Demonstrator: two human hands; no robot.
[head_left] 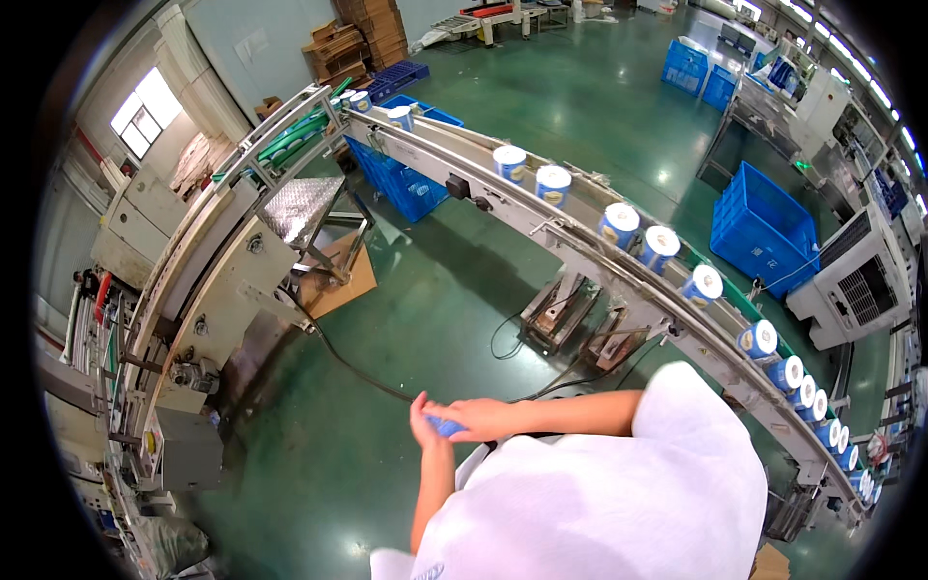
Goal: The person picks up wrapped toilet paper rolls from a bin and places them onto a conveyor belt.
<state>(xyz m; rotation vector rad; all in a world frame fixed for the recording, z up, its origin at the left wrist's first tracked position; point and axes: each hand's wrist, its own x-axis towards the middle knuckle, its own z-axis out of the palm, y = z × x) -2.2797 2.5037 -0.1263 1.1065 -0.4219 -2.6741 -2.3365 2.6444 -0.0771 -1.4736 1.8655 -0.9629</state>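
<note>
My left hand [424, 421] and my right hand [480, 420] meet low in front of my body, over the green floor. Between them shows a small, soft-looking blue thing [445, 425], mostly covered by the fingers; its kind cannot be made out. My right hand reaches in from the right with its fingers closed over it, while my left hand presses against it from the other side. Neither hand touches the conveyor [570, 237] ahead, where several blue-and-white wrapped rolls [553, 186] stand upright in a spaced line.
A curved conveyor section [193, 253] stands at left, beside a metal step stand [307, 208] and flat cardboard [343, 280]. Black cables [356, 372] cross the floor. Blue crates [764, 227] and a white air cooler [855, 275] stand beyond the conveyor. Rolls crowd together at far right.
</note>
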